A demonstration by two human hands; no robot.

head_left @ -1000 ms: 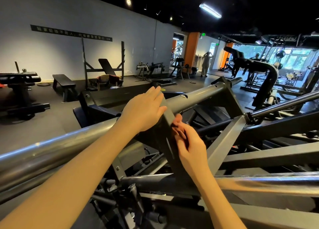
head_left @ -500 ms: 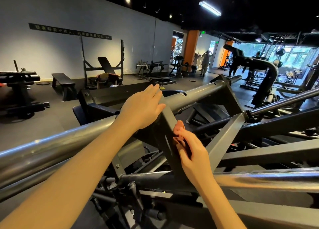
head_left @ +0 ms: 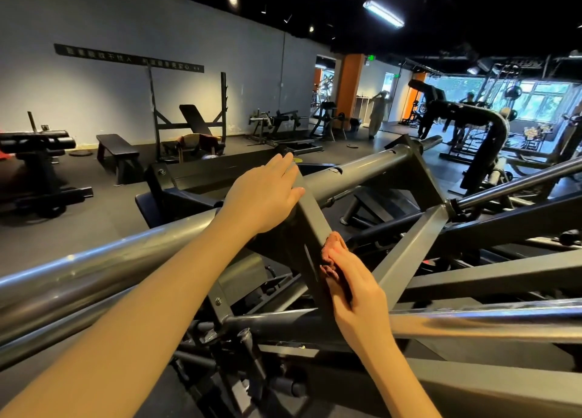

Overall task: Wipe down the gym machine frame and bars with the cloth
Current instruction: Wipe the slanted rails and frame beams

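Observation:
A grey steel gym machine frame (head_left: 406,260) fills the foreground, with a shiny chrome bar (head_left: 94,269) running from lower left up to the centre. My left hand (head_left: 264,197) rests with straight fingers on top of a slanted flat brace (head_left: 307,228) where it meets the round tube (head_left: 356,172). My right hand (head_left: 349,279) presses a small reddish cloth (head_left: 330,254) against the right edge of that brace, fingers curled round the cloth. Most of the cloth is hidden under the fingers.
A second chrome bar (head_left: 488,323) crosses low on the right. Benches (head_left: 116,150) and a rack (head_left: 189,118) stand along the grey wall at the left. More machines (head_left: 482,128) and people (head_left: 378,109) are at the far right, near the windows.
My right hand has slid down the brace's edge with the cloth, which now shows more. My left hand has stayed on the top of the brace.

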